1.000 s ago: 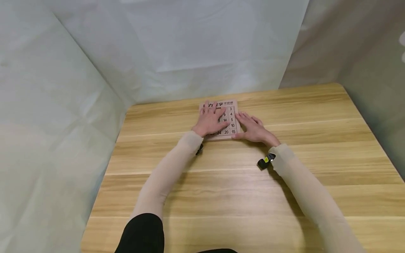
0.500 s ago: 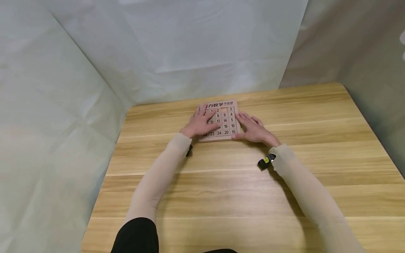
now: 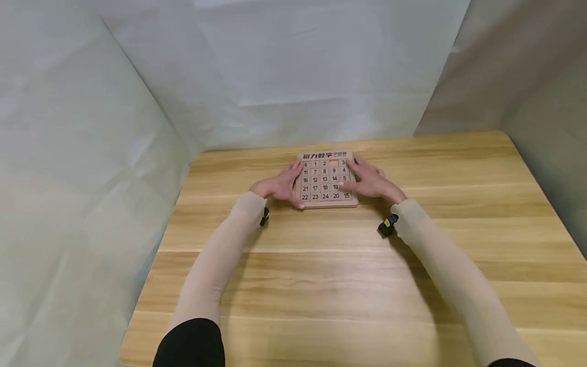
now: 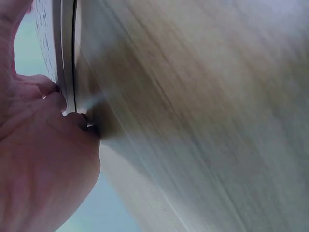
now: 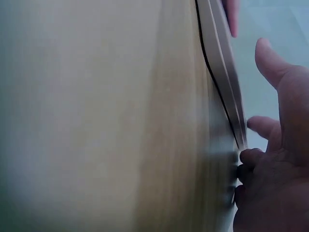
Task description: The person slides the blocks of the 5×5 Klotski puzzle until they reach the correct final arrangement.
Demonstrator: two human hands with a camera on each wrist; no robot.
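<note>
A wooden sliding number puzzle board (image 3: 326,181) lies flat on the far middle of the wooden table (image 3: 321,275), with numbered tiles in a grid and one empty slot in its top row. My left hand (image 3: 281,184) grips its left edge, thumb at the near left corner. On the other side my right hand (image 3: 373,183) grips the right edge, fingers lying over the rim. The left wrist view shows the left hand (image 4: 43,159) pressed against the board's thin edge (image 4: 67,53). In the right wrist view the right hand (image 5: 275,179) curls at the board's edge (image 5: 219,63), thumb stretched above it.
Pale sheets hang as walls behind and on both sides of the table. Small black devices sit on my left wrist (image 3: 264,216) and right wrist (image 3: 387,225). Bare tabletop stretches between the board and me.
My left hand has slid off the tiles to the board's left edge. My right hand has moved forward along the right edge. All the tiles now show.
</note>
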